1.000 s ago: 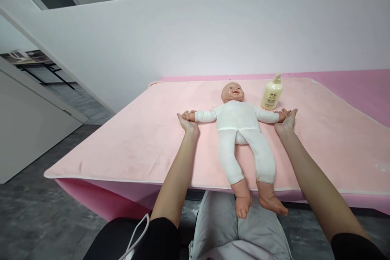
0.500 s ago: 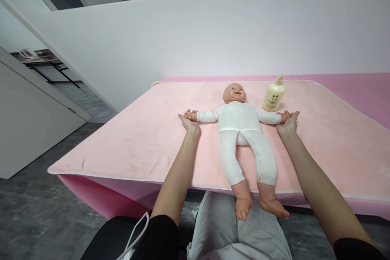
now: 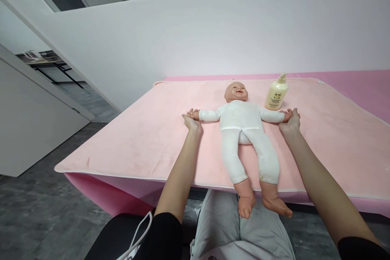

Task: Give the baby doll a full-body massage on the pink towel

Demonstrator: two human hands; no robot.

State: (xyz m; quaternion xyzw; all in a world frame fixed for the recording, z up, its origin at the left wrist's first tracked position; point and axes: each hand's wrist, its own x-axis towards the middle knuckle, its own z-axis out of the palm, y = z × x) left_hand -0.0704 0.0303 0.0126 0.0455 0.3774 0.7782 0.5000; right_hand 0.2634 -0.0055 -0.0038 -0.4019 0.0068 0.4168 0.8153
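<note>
A baby doll (image 3: 242,115) in a white suit lies on its back on a pink mat (image 3: 137,142), arms stretched out sideways, its bare feet past the mat's front edge. My left hand (image 3: 191,123) holds the doll's hand at the left, with the thumb at its outer side and the fingers mostly hidden beneath. At the right, my right hand (image 3: 291,124) is closed round the doll's other hand, whose small fingers stick out beyond mine.
A pale yellow pump bottle (image 3: 276,92) stands on the mat just behind the doll's arm at the right. Behind the table rises a white wall (image 3: 243,28). A white cable (image 3: 138,237) hangs near my left sleeve.
My right thumb has moved up and inward over the doll's hand. The whole view has shifted slightly; the doll's pose looks the same.
</note>
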